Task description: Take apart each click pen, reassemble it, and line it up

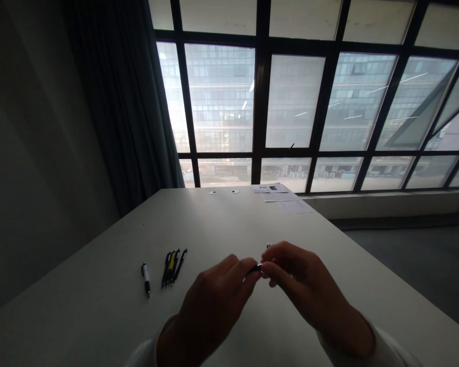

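Over the near part of the table, my left hand [220, 293] is closed in a pinch around a small black pen-like piece [254, 268]. Most of that piece is hidden by the fingers. From the other side, the thumb and fingers of my right hand [302, 278] close at its right end, where a light tip shows. Just behind my right fingers lie some small shiny parts [270, 245], partly covered and too small to name. Left of my hands lies a group of several black pens [168, 269], one with a yellow barrel [172, 261]. A white-and-black pen [146, 280] lies apart, farther left.
The white table [210, 224] stretches away toward a large black-framed window [258, 102]. Printed papers [275, 192] lie at its far right corner. Two round fittings [235, 192] sit near the far edge. A dark curtain [126, 102] hangs at the left.
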Motion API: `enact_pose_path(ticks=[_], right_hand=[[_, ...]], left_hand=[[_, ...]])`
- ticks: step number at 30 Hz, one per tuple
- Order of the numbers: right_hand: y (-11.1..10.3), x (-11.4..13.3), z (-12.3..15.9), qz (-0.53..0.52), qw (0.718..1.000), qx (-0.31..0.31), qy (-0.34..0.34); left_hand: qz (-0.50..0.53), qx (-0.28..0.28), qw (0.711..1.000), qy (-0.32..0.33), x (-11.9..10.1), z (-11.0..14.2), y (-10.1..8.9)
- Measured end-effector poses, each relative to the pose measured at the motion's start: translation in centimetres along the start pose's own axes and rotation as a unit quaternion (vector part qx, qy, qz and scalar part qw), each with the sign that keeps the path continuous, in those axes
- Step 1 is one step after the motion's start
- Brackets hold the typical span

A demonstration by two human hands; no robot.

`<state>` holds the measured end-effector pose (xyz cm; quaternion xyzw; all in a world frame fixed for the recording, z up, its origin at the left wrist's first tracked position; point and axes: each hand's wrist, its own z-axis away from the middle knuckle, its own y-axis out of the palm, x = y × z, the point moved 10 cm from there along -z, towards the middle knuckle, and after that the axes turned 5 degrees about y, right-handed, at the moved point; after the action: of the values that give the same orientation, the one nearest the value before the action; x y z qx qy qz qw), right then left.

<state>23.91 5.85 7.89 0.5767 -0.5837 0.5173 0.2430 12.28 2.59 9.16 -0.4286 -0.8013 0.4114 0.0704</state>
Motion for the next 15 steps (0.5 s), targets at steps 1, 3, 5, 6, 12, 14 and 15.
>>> enact_pose_path(ticks=[1, 3, 5, 6, 12, 14, 15], right_hand=[[0.2, 0.0, -0.1, 0.001, 1.0, 0.007, 0.001], [0.2, 0.4, -0.1, -0.004, 1.0, 0.011, -0.021], [0.0, 1.1, 0.0, -0.018, 0.998, 0.007, -0.057], [-0.1, 1.5, 0.2, -0.025, 0.997, 0.006, -0.074], [-0.7, 1.7, 0.5, -0.045, 0.994, -0.015, -0.099], [-0.7, 1.5, 0.5, -0.04, 0.995, -0.016, -0.093], [-0.6, 1.5, 0.5, -0.036, 0.995, -0.013, -0.09]], left_hand=[[-0.001, 0.002, 1.0, 0.002, 0.0, 0.0, 0.1], [-0.002, 0.002, 1.0, 0.007, 0.1, 0.0, 0.1], [0.001, -0.005, 1.0, 0.007, 0.2, 0.0, 0.0], [0.005, -0.009, 1.0, 0.007, 0.3, 0.1, 0.0], [0.014, -0.026, 1.0, 0.001, 0.2, 0.0, -0.3], [0.001, -0.032, 0.999, -0.005, 0.2, 0.0, -0.4], [-0.004, -0.034, 0.999, -0.008, 0.2, 0.0, -0.4]])
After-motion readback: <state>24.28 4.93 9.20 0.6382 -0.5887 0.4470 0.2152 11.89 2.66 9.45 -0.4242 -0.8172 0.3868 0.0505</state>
